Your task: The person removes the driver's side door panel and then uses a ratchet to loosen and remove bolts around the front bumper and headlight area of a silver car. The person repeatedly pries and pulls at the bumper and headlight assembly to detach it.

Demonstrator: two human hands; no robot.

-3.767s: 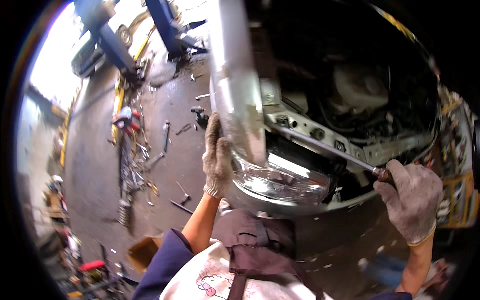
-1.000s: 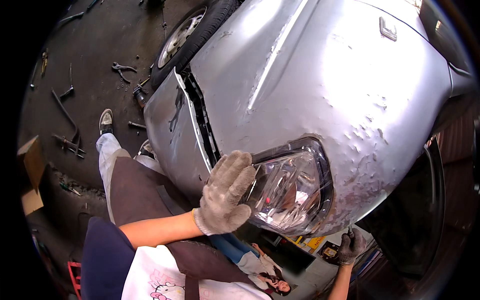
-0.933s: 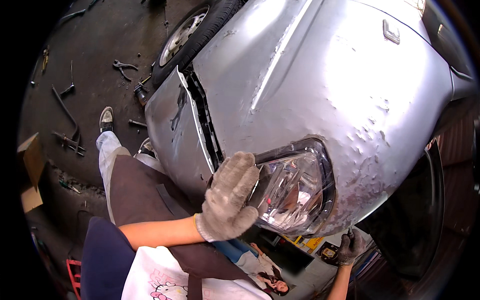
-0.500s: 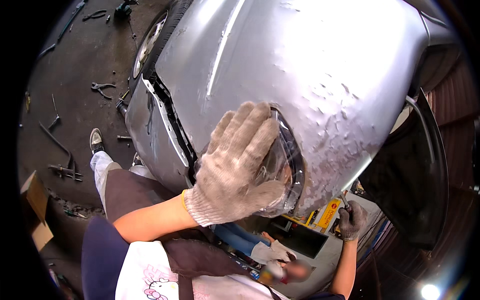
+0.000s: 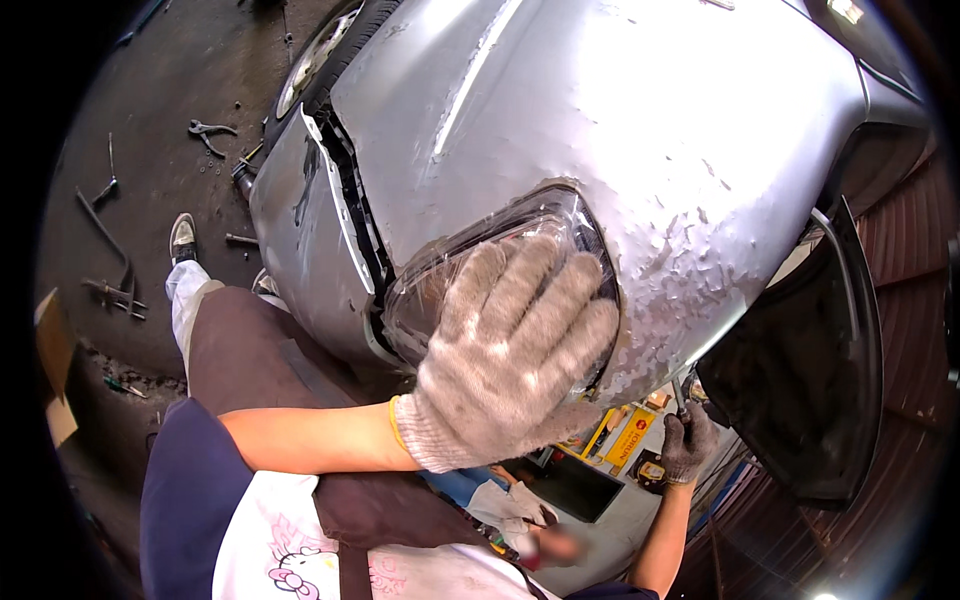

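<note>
The gloved left hand [image 5: 512, 355] lies palm-first over the headlight [image 5: 418, 298], fingers [image 5: 572, 300] spread, the left forearm [image 5: 310, 440] nearly level below and left. Below and right of the headlight, the gloved right hand [image 5: 690, 446] has curled fingers, the right forearm [image 5: 662, 540] rising steeply beneath.

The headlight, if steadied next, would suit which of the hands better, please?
Left, I'd judge: the left hand is spread over the headlight, while the right hand is away from it, holding a tool.

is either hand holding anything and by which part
Right hand: a slim metal tool, apparently held by its near end, mostly hidden from view. Left hand: nothing held, spread over the headlight.
</note>
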